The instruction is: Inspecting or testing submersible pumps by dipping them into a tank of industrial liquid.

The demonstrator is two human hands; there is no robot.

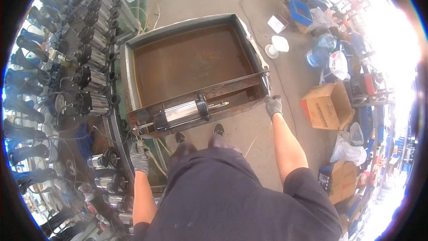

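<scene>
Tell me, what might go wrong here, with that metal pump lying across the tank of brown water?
1. The shiny steel cylindrical pump rests on a narrow rusty bar over the rusty metal tank; it could roll off into the brown water.
2. The gloved left hand is at thin cables by the pump's end; a tug might shift it.
3. The gloved right hand grips the bar's end, where fingers could get pinched.

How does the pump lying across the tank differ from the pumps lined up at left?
The pump on the tank lies on its side, alone on a bar over rusty water; the row of pumps crowds the floor, packed side by side. Both have shiny steel bodies with black ends.
</scene>
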